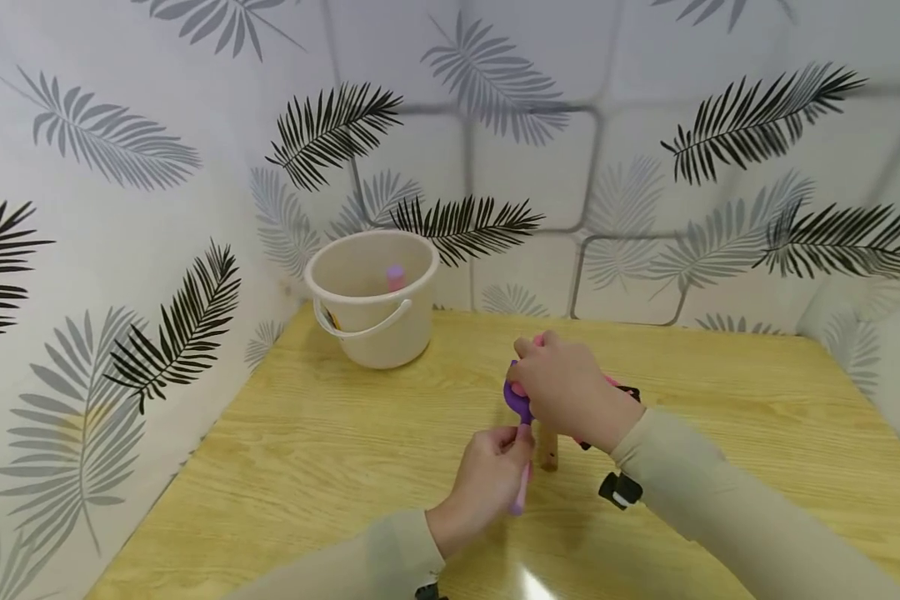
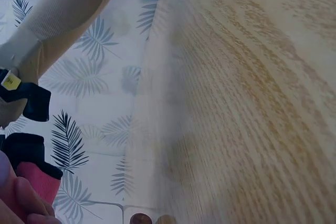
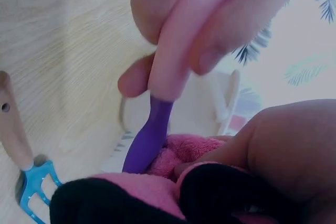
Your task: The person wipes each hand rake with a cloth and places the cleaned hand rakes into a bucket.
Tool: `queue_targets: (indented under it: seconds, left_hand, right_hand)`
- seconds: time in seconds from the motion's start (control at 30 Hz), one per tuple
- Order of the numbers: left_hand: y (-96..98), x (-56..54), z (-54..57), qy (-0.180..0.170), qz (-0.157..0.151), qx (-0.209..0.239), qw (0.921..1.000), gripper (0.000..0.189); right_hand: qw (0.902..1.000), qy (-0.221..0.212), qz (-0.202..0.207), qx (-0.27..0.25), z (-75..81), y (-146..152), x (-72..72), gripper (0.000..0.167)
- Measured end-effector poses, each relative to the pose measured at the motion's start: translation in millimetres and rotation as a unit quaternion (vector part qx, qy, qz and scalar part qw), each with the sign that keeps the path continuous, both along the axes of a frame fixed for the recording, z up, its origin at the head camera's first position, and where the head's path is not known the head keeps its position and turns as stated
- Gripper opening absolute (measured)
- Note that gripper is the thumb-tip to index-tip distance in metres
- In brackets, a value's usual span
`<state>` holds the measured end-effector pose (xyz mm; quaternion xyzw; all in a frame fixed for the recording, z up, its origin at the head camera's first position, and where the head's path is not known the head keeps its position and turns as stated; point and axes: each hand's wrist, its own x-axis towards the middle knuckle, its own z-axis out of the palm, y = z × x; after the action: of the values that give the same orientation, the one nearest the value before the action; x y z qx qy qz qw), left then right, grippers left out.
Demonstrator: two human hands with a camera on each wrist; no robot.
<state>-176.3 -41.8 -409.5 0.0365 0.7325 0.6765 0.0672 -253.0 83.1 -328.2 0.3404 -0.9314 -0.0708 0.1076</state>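
Left grip [image 1: 487, 471] closed round purple-tipped tool [image 3: 169, 77], right grip [image 1: 566, 387] round pink cloth [image 3: 184, 150], blue fork [image 3: 17, 142] beside, bucket [image 1: 390, 346] beyond.

White glare [image 1: 534, 585] shines on the near part of the yellow wooden table [image 1: 322, 467]; both wrist pictures look a bit blurry.
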Motion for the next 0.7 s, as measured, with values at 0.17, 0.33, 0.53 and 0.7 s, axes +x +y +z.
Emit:
queue_targets:
  seconds: [0.17, 0.33, 0.53, 0.7]
  left_hand:
    - [-0.5, -4.7, -0.3, 0.007, 0.010, 0.000, 0.9999, 0.035]
    - [-3.6, -8.4, -1.9, 0.010, 0.013, -0.002, 0.9999, 0.038]
    - [-3.8, -5.2, -1.0, 0.005, 0.006, 0.012, 0.9999, 0.035]
    - [-2.8, -2.4, -1.2, -0.001, 0.001, 0.015, 0.9999, 0.038]
  right_hand:
    - [1.0000, 0.005, 0.007, -0.003, 8.3, 3.1, 19.0, 0.019]
    - [0.9988, 0.011, 0.047, 0.002, 12.3, -0.4, 23.5, 0.026]
    - [0.9966, 0.026, 0.077, 0.012, 13.8, -11.1, 8.4, 0.038]
    - [0.9914, 0.026, 0.115, 0.056, 14.8, -21.6, 1.1, 0.019]
